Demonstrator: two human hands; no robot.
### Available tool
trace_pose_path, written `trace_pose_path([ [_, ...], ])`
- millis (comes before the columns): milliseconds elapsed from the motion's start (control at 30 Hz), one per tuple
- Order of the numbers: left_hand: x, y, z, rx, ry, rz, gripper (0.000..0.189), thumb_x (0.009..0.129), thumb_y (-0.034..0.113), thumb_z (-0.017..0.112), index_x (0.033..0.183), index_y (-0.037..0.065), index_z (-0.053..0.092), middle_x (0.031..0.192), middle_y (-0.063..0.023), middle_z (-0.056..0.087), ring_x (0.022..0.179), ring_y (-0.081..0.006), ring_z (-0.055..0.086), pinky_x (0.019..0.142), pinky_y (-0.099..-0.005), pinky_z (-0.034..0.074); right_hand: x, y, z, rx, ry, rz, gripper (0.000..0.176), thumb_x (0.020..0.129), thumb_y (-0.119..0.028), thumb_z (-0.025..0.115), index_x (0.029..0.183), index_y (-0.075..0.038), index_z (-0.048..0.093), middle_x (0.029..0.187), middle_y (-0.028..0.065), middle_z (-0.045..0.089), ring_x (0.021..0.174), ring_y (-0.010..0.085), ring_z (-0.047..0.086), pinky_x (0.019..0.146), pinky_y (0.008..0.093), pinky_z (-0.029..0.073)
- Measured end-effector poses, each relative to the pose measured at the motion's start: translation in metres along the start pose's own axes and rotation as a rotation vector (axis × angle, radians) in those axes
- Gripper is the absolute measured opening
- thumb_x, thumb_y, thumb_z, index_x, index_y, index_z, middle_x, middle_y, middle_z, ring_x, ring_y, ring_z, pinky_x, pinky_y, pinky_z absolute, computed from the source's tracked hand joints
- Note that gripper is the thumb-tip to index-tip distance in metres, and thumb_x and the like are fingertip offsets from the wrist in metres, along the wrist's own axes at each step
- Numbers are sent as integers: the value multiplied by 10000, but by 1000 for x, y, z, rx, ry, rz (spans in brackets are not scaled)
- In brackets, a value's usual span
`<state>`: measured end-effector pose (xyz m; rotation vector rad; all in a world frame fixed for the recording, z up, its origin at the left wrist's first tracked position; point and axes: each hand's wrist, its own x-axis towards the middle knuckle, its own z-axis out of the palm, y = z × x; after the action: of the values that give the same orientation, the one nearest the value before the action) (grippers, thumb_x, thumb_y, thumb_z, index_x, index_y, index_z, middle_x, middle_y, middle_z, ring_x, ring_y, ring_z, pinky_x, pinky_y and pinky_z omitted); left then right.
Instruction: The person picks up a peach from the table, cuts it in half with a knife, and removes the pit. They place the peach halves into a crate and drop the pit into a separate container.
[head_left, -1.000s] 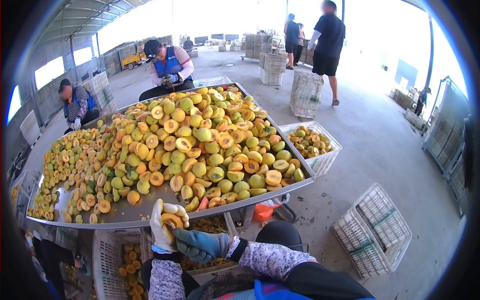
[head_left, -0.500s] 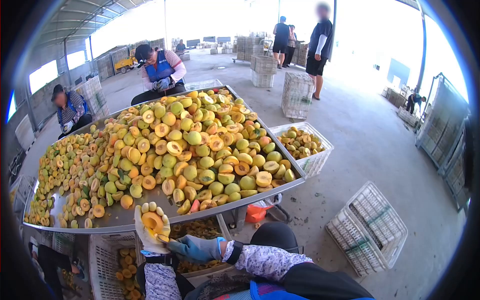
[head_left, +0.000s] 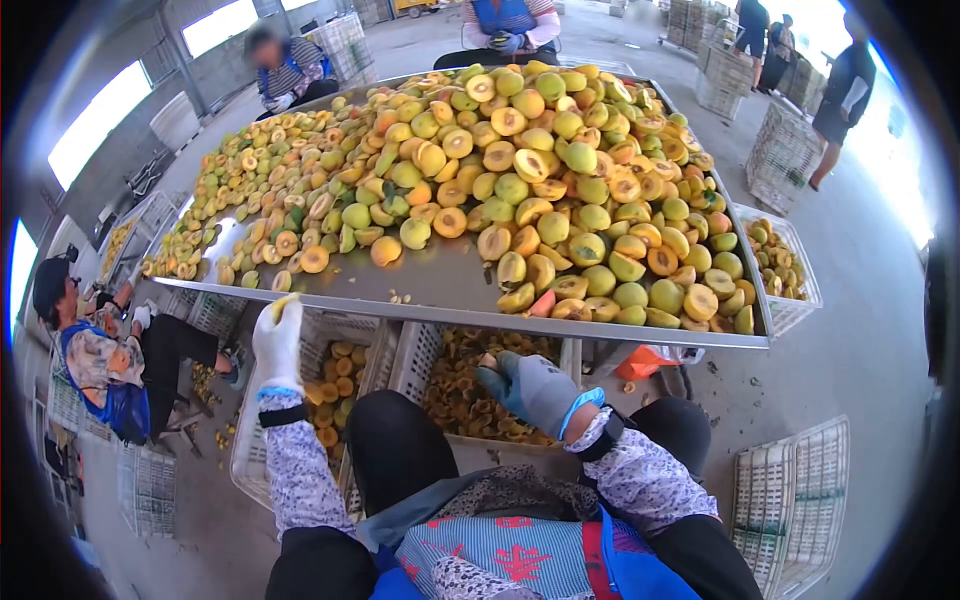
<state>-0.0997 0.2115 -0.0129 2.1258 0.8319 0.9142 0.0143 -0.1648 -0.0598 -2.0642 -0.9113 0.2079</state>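
My left hand (head_left: 278,345), in a white glove, is raised at the table's near edge. Its fingers are closed on a yellow stone-fruit half (head_left: 285,304), which shows only as a slim edge above the fingertips. Lower and to the right, my right hand (head_left: 540,391), in a blue-grey glove, is curled over a crate of small brownish pieces (head_left: 478,372). A small brown bit shows at its fingertips, too little to identify. Beyond both hands, a big heap of halved yellow-green stone fruit (head_left: 510,190) covers much of the metal table (head_left: 440,287).
A crate with fruit halves (head_left: 265,445) stands below my left hand. White crates (head_left: 792,505) lie at the lower right, and a filled one (head_left: 795,315) adjoins the table's right side. Co-workers sit at the left (head_left: 105,350) and across the table (head_left: 510,25).
My hands have moved apart: the left no longer lies palm-up with the fruit half fully showing, and the right has moved right, over the crate. The view has turned left and down.
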Motion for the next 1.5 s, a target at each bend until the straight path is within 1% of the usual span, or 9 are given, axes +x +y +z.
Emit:
trace_pose_path([
  [33, 1, 21, 20, 14, 60, 181, 308, 936, 272, 657, 1080, 12, 739, 1029, -147, 741, 989, -250, 689, 921, -327, 501, 2, -6, -5, -33, -48, 22, 350, 997, -379, 596, 990, -48, 709, 834, 239, 699, 800, 452, 670, 699, 529, 522],
  [267, 66, 94, 143, 460, -530, 34, 661, 858, 442, 643, 1417, 102, 553, 1388, -168, 614, 1299, -345, 556, 1098, -404, 422, 12, -6, -9, 94, -20, 20, 335, 997, -361, 596, 968, -47, 706, 789, 236, 689, 752, 450, 666, 669, 535, 516],
  [400, 66, 85, 178, 747, -586, 96, 484, 845, 344, 663, 1257, 94, 620, 1270, -176, 653, 1199, -379, 614, 1038, -435, 470, 17, -7, -12, 75, -13, -19, 297, 992, -329, 611, 964, -44, 690, 780, 239, 681, 743, 448, 661, 658, 536, 507],
  [500, 62, 79, 163, 591, -637, 180, 423, 885, 292, 653, 1261, 100, 623, 1233, -143, 676, 1115, -357, 668, 940, -457, 529, 22, -13, -13, 134, 18, -41, 299, 1000, -312, 604, 990, -21, 668, 775, 237, 674, 741, 422, 666, 665, 506, 506],
  [600, 24, 110, 132, -460, -625, -302, 396, 946, 262, 603, 1294, 74, 613, 1228, -130, 679, 1091, -320, 688, 864, -452, 568, 29, -17, -12, 285, 107, -49, 329, 1028, -310, 573, 1020, 11, 643, 735, 203, 654, 686, 332, 661, 663, 448, 501],
  [767, -37, 120, 130, -1386, -878, -314, 498, 1018, 332, 528, 1368, -22, 547, 1337, -220, 612, 1172, -410, 645, 869, -475, 607, 44, -23, 1, 386, 187, -16, 304, 1056, -280, 555, 962, 3, 612, 687, 96, 601, 653, 144, 517, 615, 368, 464],
  [1000, -79, 135, 155, -1428, -649, -272, 462, 1028, 348, 498, 1336, 13, 576, 1319, -227, 627, 1122, -426, 662, 833, -489, 599, 48, -24, 13, 489, 248, -74, 299, 1042, -273, 585, 1010, 18, 647, 766, 220, 683, 696, 336, 686, 634, 405, 502],
  [1300, -105, 149, 161, -1380, -344, -304, 394, 1066, 422, 474, 1157, 58, 593, 1129, -197, 696, 984, -340, 704, 768, -435, 596, 45, -24, 23, 662, 90, 2, 360, 1082, -278, 512, 1088, 49, 663, 937, 93, 734, 866, 101, 601, 778, 319, 517],
  [1500, -101, 144, 152, -1310, -453, -377, 372, 1061, 422, 484, 1089, 65, 585, 1054, -187, 708, 930, -338, 709, 740, -435, 602, 38, -18, 18, 492, -6, 34, 367, 1070, -304, 531, 1127, 33, 666, 905, 157, 741, 830, 146, 665, 773, 347, 536],
])
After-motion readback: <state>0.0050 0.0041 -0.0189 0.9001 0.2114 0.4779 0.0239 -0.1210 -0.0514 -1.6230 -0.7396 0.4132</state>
